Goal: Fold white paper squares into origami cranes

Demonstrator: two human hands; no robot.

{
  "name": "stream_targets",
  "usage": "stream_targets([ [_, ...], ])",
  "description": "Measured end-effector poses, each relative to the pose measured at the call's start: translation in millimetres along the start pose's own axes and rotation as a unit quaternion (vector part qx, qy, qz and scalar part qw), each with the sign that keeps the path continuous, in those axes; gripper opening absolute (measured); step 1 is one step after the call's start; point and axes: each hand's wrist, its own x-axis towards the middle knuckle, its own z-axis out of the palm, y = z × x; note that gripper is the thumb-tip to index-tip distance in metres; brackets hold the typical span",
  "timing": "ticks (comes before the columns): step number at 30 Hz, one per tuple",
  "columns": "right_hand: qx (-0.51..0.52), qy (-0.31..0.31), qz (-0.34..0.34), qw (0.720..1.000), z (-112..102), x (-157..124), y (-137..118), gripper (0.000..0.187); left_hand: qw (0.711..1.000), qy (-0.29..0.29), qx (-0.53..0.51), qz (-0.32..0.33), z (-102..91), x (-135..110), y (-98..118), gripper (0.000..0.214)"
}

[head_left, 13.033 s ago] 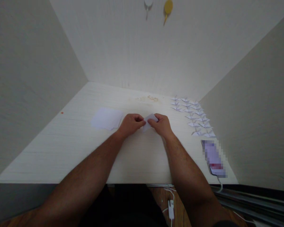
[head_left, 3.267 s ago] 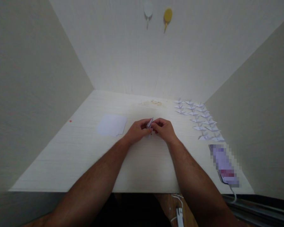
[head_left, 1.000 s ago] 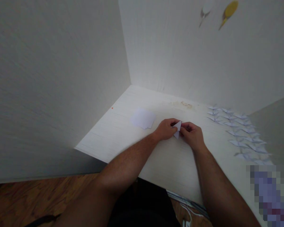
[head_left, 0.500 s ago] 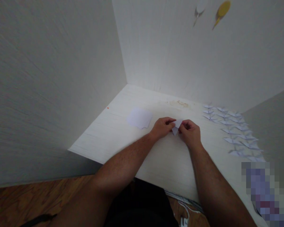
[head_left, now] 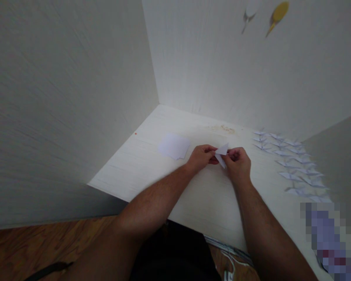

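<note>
My left hand (head_left: 201, 155) and my right hand (head_left: 238, 165) meet above the middle of the white table (head_left: 152, 171). Both pinch a small, partly folded piece of white paper (head_left: 221, 153) between fingers and thumbs. The paper's pointed flaps stick up and down between the two hands. A small stack of white paper squares (head_left: 173, 145) lies flat to the left of my left hand.
Several folded white paper cranes (head_left: 286, 160) stand in rows along the table's right side. A blurred phone (head_left: 327, 238) with a cable lies at the near right edge. White walls enclose the table on three sides. Two hooks (head_left: 276, 13) hang on the back wall.
The paper has been turned and opened a little between my fingers, so a pointed flap now stands up. Earlier the head view swung to the left.
</note>
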Motion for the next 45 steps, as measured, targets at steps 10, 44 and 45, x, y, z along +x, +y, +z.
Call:
stream_targets([
  [10, 0.113, -0.110, 0.021, 0.987, 1.1, 2.7, -1.0, 0.022, 0.999, -0.010, -0.025, 0.021, 0.4, -3.3, 4.8, 0.006],
  [44, 0.207, -0.069, 0.071, 0.973, 4.1, 2.2, -12.0, 0.018, 0.982, -0.050, 0.102, 0.150, -5.7, -0.4, 0.5, 0.038],
  [45, 0.206, -0.069, 0.074, 0.973, 3.9, 2.6, -11.4, 0.018, 0.981, -0.057, 0.102, 0.154, -6.5, 0.1, -0.2, 0.041],
])
